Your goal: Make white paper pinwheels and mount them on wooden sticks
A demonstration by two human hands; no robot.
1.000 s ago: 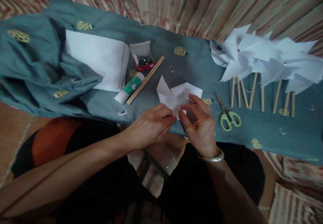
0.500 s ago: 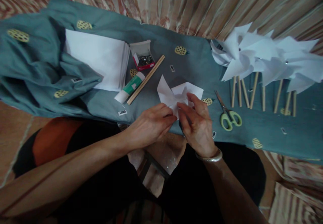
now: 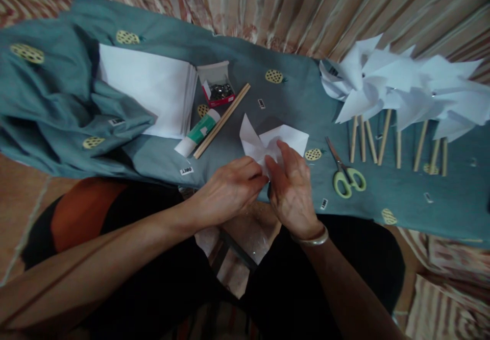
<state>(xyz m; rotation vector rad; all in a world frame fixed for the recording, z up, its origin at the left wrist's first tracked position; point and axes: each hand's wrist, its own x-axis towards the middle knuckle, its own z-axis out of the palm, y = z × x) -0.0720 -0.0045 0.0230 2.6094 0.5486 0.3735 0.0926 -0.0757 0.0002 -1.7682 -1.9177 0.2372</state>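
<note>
A white paper pinwheel (image 3: 289, 137) without a stick lies at the near edge of the cloth, some of its corners folded inward. My left hand (image 3: 233, 189) is closed, its fingertips pinching the paper's near left edge. From the right, my right hand (image 3: 293, 192) presses its fingers on the paper's middle, and they hide part of the folds. A silver bangle (image 3: 314, 237) circles my right wrist. Green-handled scissors (image 3: 346, 179) lie right of that hand. Beyond my left hand are two wooden sticks (image 3: 222, 120) and a glue stick (image 3: 197, 133).
A stack of white paper (image 3: 147, 92) sits on the left of the green cloth (image 3: 298, 97). An opened small box (image 3: 218, 87) holds metal pins. Several finished paper pinwheels (image 3: 406, 85) on sticks overlap at the right. A striped curtain (image 3: 268, 8) hangs behind.
My right hand has shifted slightly left and its fingers have come down onto the paper's middle. My left hand keeps its pinch in almost the same place.
</note>
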